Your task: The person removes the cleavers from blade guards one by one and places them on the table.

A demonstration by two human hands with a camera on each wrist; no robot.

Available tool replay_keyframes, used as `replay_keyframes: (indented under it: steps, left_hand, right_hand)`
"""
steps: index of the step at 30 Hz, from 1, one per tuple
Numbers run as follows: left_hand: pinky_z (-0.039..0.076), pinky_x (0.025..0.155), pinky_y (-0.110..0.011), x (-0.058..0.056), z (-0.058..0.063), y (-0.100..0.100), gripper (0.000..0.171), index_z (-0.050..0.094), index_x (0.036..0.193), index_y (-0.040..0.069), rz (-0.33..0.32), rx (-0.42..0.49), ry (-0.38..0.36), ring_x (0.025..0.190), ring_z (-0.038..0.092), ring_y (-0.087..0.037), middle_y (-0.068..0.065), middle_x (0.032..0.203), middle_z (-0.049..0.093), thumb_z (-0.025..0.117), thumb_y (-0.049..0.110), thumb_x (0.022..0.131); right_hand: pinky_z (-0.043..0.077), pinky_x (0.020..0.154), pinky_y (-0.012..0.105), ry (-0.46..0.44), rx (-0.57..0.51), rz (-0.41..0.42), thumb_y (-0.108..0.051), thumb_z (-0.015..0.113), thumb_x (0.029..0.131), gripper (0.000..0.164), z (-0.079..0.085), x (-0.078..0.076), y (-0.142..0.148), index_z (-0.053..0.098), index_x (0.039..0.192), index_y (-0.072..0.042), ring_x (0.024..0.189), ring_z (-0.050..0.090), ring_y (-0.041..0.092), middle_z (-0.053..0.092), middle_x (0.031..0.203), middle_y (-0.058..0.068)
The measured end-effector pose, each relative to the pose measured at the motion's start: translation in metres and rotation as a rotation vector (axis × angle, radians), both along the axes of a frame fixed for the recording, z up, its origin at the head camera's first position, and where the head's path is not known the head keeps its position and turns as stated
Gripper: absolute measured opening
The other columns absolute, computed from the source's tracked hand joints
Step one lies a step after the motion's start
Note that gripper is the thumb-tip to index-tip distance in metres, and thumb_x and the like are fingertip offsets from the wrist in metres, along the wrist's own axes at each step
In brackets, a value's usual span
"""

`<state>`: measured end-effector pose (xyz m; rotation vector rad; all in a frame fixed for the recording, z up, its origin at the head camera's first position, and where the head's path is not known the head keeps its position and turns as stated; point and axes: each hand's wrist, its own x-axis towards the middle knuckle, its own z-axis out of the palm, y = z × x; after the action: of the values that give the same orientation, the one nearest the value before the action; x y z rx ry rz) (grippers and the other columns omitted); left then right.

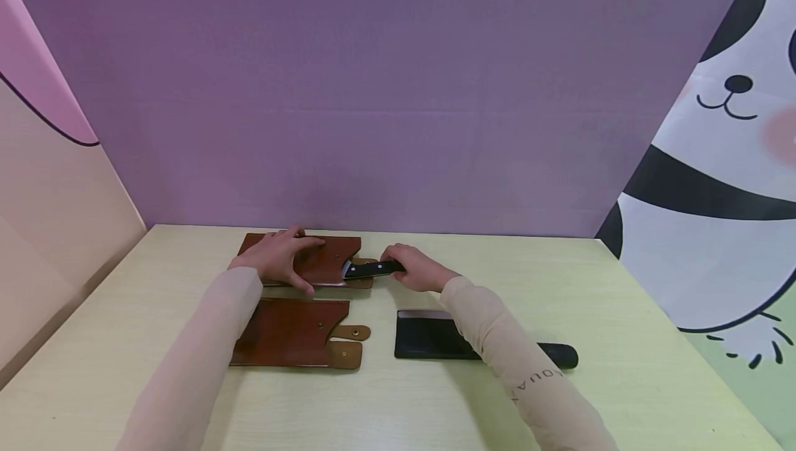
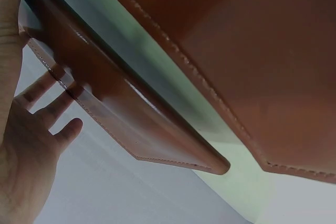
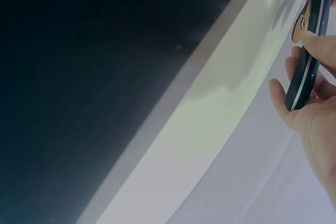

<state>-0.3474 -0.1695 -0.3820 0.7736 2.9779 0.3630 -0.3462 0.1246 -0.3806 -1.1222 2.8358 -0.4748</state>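
Note:
At the back of the table lies a brown leather knife sheath (image 1: 323, 268), with my left hand (image 1: 273, 257) spread across it. The thumb rests by its near edge and the fingers reach over its far edge. My right hand (image 1: 419, 268) grips the black riveted handle of a knife (image 1: 367, 270). A sliver of its blade shows at the sheath's right-hand mouth; the rest is hidden inside. In the right wrist view, thumb and fingers close around the handle (image 3: 303, 80), beside the sheath's tan snap strap (image 3: 299, 29).
A second brown sheath (image 1: 286, 333) lies nearer me, its tan strap (image 1: 351, 332) pointing right. To its right rests a black cleaver (image 1: 429, 338) with a silver edge, partly covered by my right sleeve (image 1: 497, 327). A purple cloth backdrop (image 1: 385, 106) rises behind the pale table (image 1: 373, 409).

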Motion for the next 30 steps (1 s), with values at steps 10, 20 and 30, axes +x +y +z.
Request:
replay_keyframes:
  steps: [10,20,30]
  left_hand:
    - [0.042,0.091,-0.051,-0.001,-0.001,-0.002,0.1,0.041,0.138,0.029,0.007,0.004,-0.002,0.111,0.047,-0.028,-0.007,0.125,0.042,0.076,0.065,0.052]
    - [0.04,0.093,-0.053,0.003,0.002,-0.004,0.098,0.041,0.138,0.026,0.02,0.002,-0.003,0.112,0.046,-0.03,-0.01,0.126,0.042,0.078,0.06,0.053]
    - [0.04,0.093,-0.054,0.004,0.004,-0.005,0.099,0.041,0.138,0.026,0.036,-0.003,-0.009,0.112,0.046,-0.03,-0.01,0.125,0.042,0.079,0.059,0.053]
  right_hand:
    - [0.045,0.088,0.038,-0.008,0.009,-0.005,0.002,0.056,0.086,0.023,0.002,0.002,0.003,0.056,0.108,-0.003,0.093,0.054,0.02,0.058,0.104,0.01]
    - [0.045,0.089,0.039,-0.004,-0.007,-0.003,0.003,0.058,0.084,0.024,0.003,0.004,0.008,0.056,0.107,-0.002,0.095,0.055,0.023,0.059,0.103,0.011]
    - [0.045,0.087,0.038,0.018,-0.018,0.019,0.003,0.059,0.083,0.023,0.004,0.005,0.014,0.056,0.105,-0.002,0.091,0.054,0.02,0.059,0.099,0.009]
